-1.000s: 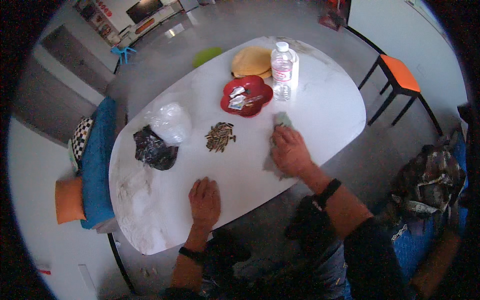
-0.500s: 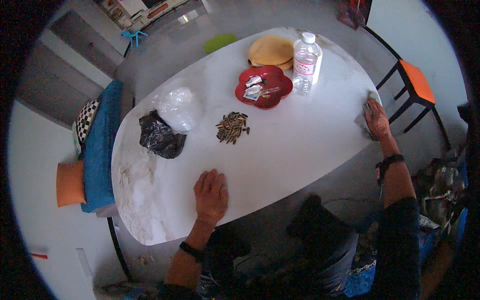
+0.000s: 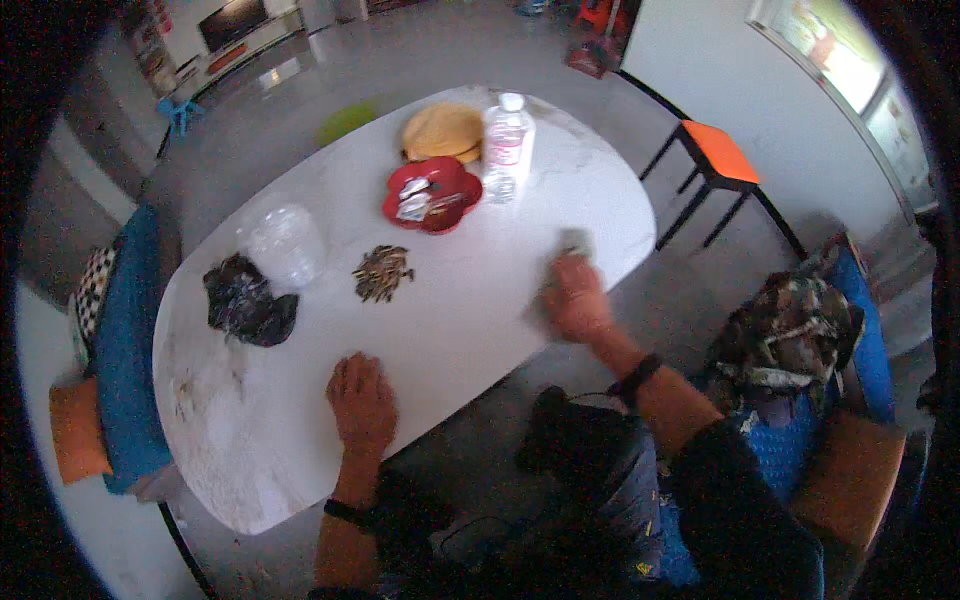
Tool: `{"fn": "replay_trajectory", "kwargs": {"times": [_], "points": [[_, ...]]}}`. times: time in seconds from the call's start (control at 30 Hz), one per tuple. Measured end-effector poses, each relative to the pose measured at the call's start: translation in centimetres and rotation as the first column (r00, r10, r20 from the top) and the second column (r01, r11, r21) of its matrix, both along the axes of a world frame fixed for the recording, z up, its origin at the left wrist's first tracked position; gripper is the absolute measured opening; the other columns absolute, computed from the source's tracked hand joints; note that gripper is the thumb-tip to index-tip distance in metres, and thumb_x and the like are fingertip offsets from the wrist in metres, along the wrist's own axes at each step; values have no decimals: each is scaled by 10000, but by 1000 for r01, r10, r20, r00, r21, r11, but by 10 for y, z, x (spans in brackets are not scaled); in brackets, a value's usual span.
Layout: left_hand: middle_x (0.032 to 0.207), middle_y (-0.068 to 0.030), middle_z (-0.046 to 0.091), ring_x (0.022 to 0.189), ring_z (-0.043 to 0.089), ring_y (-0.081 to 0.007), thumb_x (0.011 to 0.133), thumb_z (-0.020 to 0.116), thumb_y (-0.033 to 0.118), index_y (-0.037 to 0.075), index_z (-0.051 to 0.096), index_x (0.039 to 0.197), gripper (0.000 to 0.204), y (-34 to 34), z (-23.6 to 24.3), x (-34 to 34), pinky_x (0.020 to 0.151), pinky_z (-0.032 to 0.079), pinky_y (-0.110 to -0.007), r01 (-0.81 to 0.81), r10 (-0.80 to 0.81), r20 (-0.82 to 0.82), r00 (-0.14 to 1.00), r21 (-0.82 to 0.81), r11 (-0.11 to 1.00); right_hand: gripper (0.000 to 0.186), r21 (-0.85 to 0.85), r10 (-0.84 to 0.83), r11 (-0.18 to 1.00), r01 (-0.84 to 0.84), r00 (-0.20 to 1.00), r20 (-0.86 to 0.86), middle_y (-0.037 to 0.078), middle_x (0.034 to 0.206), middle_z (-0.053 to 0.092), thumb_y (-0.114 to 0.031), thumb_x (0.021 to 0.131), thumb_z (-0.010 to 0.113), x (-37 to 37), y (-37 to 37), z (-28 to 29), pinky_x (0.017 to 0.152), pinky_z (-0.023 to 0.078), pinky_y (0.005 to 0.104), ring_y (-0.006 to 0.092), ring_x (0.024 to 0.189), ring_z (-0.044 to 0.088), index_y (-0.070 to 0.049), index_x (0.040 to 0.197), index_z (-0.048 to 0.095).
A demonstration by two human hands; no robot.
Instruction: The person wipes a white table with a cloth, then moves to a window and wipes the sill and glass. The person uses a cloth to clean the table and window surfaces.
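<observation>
My right hand (image 3: 580, 300) presses a greyish cloth (image 3: 573, 243) against the white table (image 3: 480, 300), towards its right side; motion smears both. Palm down near the front edge lies my left hand (image 3: 362, 405), holding nothing, its fingers slightly bent. Beyond it is a small heap of sunflower seeds (image 3: 382, 273). A crumpled black plastic bag (image 3: 248, 303) and a clear plastic bag (image 3: 282, 245) sit to the left. Farther back are a red flower-shaped dish (image 3: 462, 190) with wrappers in it, a tan rounded item (image 3: 442, 132) and a clear bottle (image 3: 508, 150) with a white cap.
An orange-topped stool (image 3: 720, 152) stands right of the table. Close on my right, a camouflage-patterned bundle (image 3: 785, 335) lies on a blue seat (image 3: 790, 450). A blue sofa (image 3: 140, 350) with an orange cushion (image 3: 80, 430) is at the left.
My right hand has come from the table's far right edge inward to the left, bringing the cloth along. My left hand stays in place on the table. The view has turned rightward.
</observation>
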State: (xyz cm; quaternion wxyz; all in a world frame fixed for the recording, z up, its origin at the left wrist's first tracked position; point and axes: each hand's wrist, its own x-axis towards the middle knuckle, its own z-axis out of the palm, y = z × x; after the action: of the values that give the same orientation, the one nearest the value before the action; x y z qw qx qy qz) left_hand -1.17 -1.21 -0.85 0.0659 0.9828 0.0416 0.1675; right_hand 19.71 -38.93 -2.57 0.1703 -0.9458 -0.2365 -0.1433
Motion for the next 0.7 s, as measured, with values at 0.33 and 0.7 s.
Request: {"fn": "replay_trajectory", "kwargs": {"times": [0.33,0.7], "points": [[1429,-169,524,1368,423,-403,980,554,172,42,605,1297,346,2,2,-2,1140,330,-524,35,-35,-7,999,31,999,454,194,565,805,-561,824,40,169,1397,522,-274,819,677,-121,162,30,1140,317,592,389,1357,417,-74,1224,643],[1458,-203,500,1369,419,-434,1015,503,187,35,555,1355,376,-2,10,-1,1146,316,-553,37,-34,-58,998,50,998,393,-10,173,985,-173,985,-2,78,1390,561,-277,878,636,23,-22,23,1068,357,602,290,1336,482,-179,1259,648]]}}
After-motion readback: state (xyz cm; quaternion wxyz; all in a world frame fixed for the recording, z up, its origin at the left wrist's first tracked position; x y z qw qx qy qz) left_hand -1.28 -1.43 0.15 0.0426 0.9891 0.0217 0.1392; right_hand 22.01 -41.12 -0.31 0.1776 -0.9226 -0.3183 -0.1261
